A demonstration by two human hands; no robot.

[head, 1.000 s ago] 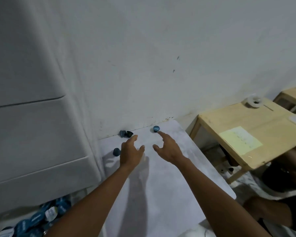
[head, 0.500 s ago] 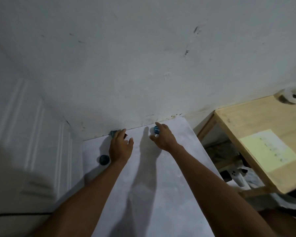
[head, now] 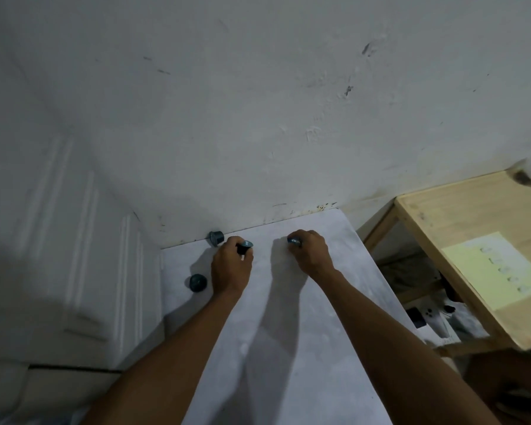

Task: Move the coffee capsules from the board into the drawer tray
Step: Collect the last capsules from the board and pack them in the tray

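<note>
My left hand [head: 232, 265] has its fingers [head: 230, 241] curled round a dark capsule [head: 245, 246] at the far end of the board [head: 288, 332], just off the surface as far as I can judge. My right hand [head: 310, 256] pinches a blue capsule [head: 294, 240], mostly hidden, with only an edge showing past the fingertips. Two more wait: a wall capsule [head: 216, 238] on its side against the wall, and an edge capsule [head: 197, 282] standing close to the board's left edge. The drawer tray is out of view.

I expect these to weigh almost nothing, so a light pinch should do. The shells look thin and stiff, and I judge that they would dent under a hard squeeze. The tapered sides look smooth and may slip. I would grip across the wide end, just under the rim, and keep fingertips off the lid. The wall capsule may roll when touched, so I would come at it from above.
</note>
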